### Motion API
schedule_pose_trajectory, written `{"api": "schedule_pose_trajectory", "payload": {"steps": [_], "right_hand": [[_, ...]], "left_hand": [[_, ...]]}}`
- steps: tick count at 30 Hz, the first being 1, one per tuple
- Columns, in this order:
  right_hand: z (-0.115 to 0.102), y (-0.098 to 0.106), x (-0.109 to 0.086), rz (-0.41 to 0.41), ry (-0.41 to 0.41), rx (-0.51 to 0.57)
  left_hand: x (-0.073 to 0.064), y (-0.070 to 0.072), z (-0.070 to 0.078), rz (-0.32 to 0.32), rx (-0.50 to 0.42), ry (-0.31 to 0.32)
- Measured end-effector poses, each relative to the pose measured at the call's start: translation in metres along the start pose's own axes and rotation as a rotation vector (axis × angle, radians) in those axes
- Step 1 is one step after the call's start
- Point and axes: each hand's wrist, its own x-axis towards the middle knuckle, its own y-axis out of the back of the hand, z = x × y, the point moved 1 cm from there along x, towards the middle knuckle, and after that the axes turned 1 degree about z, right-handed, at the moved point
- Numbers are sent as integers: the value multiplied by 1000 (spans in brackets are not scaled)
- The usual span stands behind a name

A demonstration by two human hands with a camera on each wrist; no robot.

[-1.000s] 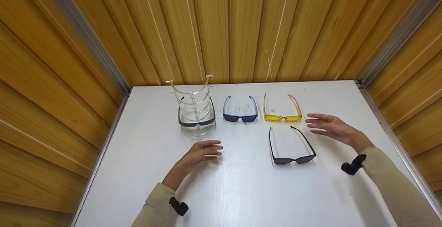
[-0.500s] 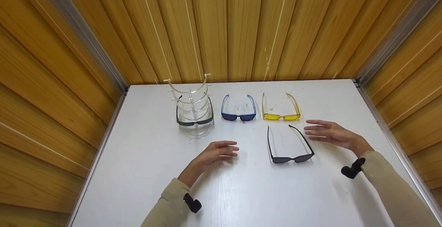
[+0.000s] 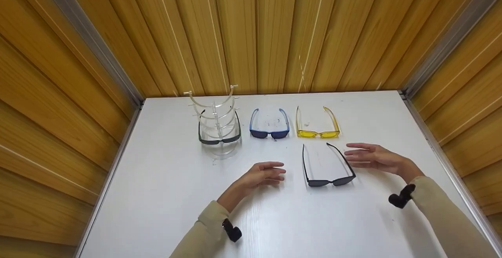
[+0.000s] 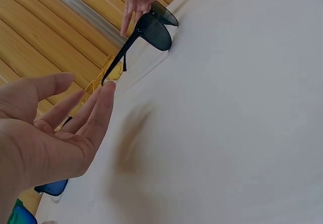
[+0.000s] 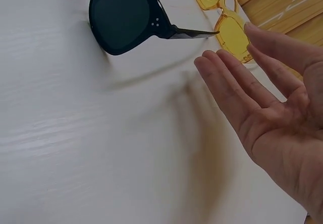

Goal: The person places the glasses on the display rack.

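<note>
Black sunglasses (image 3: pixel 329 182) lie unfolded on the white table, lenses toward the person and temples pointing back. My left hand (image 3: pixel 262 176) hovers to their left, a short gap away, fingers extended and holding nothing. On the other side my right hand (image 3: pixel 376 159) has its fingertips right by the right temple, fingers loosely straight. In the right wrist view the dark lens (image 5: pixel 123 17) and its temple reach toward the fingertips. The left wrist view shows the same sunglasses (image 4: pixel 154 31) beyond the left fingertips.
Behind them stand blue sunglasses (image 3: pixel 269 134) and yellow glasses (image 3: pixel 317 134). At the back left is a clear tiered display stand (image 3: pixel 217 117) with dark-framed sunglasses (image 3: pixel 211 142) on a low tier. Wood-patterned walls (image 3: pixel 274 34) enclose the table's back and sides.
My left hand has moved right, from near the stand toward the black sunglasses. My right hand has come nearer the person, from beside the yellow glasses to the black sunglasses' right temple.
</note>
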Motion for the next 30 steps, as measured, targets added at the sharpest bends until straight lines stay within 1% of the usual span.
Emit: {"api": "schedule_pose_trajectory", "payload": {"steps": [5, 8, 15, 20, 25, 30], "right_hand": [[3, -4, -3, 42, -33, -41], [6, -6, -5, 46, -41, -51], [15, -5, -8, -32, -25, -42], [19, -6, -12, -99, -2, -22], [20, -7, -15, -157, 14, 17], [21, -11, -16, -174, 21, 16]], "left_hand": [[10, -13, -4, -40, 14, 14], [15, -21, -5, -47, 2, -1], [29, -31, -8, -17, -45, -4], [35, -37, -12, -1, -85, -8], [41, -45, -12, -6, -115, 9], [44, -51, -12, -19, -147, 7]]}}
